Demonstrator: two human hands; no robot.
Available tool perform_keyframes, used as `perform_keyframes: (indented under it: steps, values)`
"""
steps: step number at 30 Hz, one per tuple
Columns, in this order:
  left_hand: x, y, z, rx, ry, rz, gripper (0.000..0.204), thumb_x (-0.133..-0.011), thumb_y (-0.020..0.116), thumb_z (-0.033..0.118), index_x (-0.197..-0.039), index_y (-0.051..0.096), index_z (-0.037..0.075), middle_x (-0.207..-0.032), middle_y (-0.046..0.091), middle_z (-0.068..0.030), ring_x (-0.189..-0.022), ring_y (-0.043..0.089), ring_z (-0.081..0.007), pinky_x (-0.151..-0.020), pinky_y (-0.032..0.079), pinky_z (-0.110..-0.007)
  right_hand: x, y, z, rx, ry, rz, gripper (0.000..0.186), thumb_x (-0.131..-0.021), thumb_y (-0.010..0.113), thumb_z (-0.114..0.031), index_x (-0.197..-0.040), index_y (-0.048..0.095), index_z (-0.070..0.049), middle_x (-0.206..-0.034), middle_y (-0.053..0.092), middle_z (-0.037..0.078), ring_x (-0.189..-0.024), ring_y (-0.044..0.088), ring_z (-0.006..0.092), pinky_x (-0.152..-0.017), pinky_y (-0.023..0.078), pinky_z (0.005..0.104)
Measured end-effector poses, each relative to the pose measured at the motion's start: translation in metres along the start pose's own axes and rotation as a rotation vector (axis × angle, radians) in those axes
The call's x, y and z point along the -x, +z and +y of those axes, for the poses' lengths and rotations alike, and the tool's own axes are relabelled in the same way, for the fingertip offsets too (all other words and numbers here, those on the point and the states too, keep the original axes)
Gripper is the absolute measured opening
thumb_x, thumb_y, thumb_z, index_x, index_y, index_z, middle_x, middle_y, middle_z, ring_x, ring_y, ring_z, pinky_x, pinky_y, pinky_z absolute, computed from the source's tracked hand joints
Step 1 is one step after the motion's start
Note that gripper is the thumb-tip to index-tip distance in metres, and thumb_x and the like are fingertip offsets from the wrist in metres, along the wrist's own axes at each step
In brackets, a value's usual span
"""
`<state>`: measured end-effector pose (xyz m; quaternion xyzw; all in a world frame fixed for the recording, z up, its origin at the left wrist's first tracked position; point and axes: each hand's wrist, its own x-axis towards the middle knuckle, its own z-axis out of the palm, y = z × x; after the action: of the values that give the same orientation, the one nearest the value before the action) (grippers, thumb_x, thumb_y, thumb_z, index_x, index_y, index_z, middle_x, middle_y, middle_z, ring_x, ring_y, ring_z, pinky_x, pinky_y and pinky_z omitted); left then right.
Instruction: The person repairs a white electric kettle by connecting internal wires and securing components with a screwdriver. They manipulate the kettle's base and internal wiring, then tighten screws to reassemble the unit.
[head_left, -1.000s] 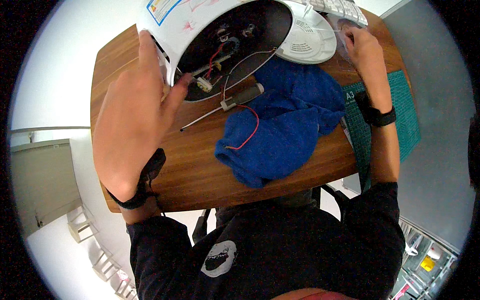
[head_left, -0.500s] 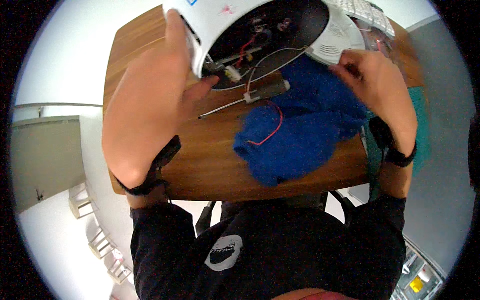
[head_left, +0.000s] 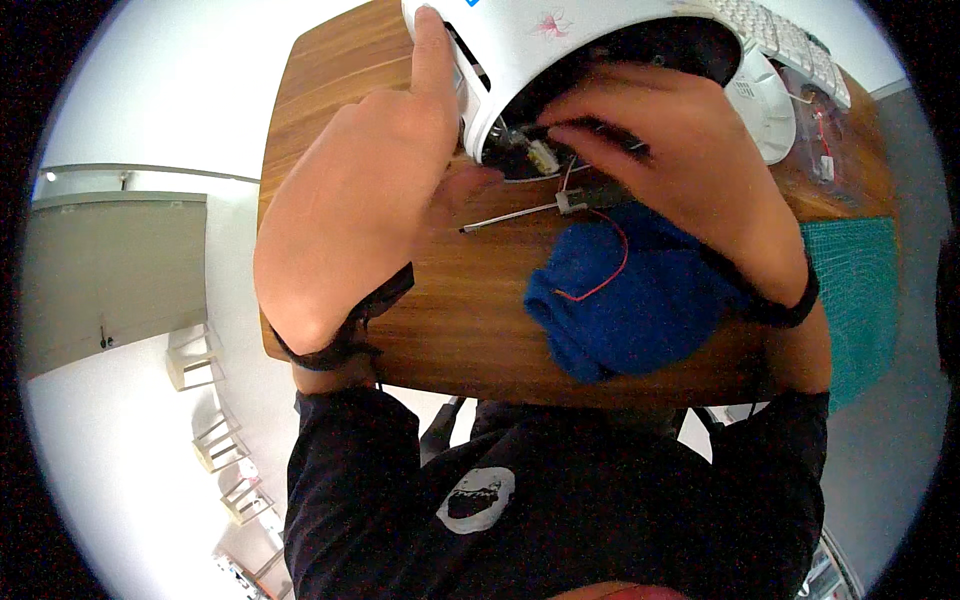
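Observation:
A white rounded appliance housing (head_left: 530, 60) lies tipped at the top, with its dark round opening facing me. My left hand (head_left: 365, 190) grips its left edge, index finger along the outer wall and thumb below. My right hand (head_left: 660, 120) reaches in front of the opening, its thumb and fingers apart, the tips beside a white wire connector (head_left: 543, 157). I make out nothing between them. Below, a screwdriver (head_left: 510, 216) lies on the table, its handle partly covered. A white connector (head_left: 571, 202) with a red wire (head_left: 622, 250) rests across it, over a blue cloth (head_left: 630, 300).
On the right a round white vented cover (head_left: 770, 110) lies next to a white keyboard (head_left: 780, 35). A clear bag (head_left: 825, 140) holding red wire is beside them. A green mat (head_left: 850, 300) covers the right side. Stools (head_left: 195, 365) stand on the floor at left.
My right hand has moved left from the round cover to the housing's opening. My left hand keeps its grip on the housing. The whole view has shifted, so the table appears further right.

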<state>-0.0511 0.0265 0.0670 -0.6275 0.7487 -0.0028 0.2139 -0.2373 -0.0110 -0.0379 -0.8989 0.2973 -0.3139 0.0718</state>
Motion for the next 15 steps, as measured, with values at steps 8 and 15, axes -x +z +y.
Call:
perform_keyframes:
  steps: [8, 15]
  values:
    - [-0.018, 0.019, -0.032, -0.013, -0.015, -0.194, 0.091, -0.093, 0.06, -0.002, -0.159, -0.002, -0.014, -0.074, 0.068, -0.0183, -0.063, 0.068, -0.0291, -0.057, 0.056, -0.036, 0.018, 0.002, 0.002, -0.111, 0.158, -0.209, 0.025, -0.091, 0.076, -0.018, -0.111, 0.066, -0.008, -0.089, 0.075, 0.011, -0.085, 0.073, 0.034, -0.073, 0.057, 0.0418]
    - [-0.014, 0.044, -0.024, 0.264, 0.1, 0.231, 0.1, -0.092, 0.071, 0.01, -0.162, 0.001, -0.005, -0.089, 0.074, -0.0226, -0.077, 0.074, -0.0343, -0.067, 0.059, -0.04, 0.027, -0.002, 0.009, -0.204, 0.174, -0.349, 0.035, -0.091, 0.074, -0.016, -0.122, 0.06, -0.009, -0.094, 0.074, 0.013, -0.089, 0.072, 0.036, -0.076, 0.057, 0.0445]
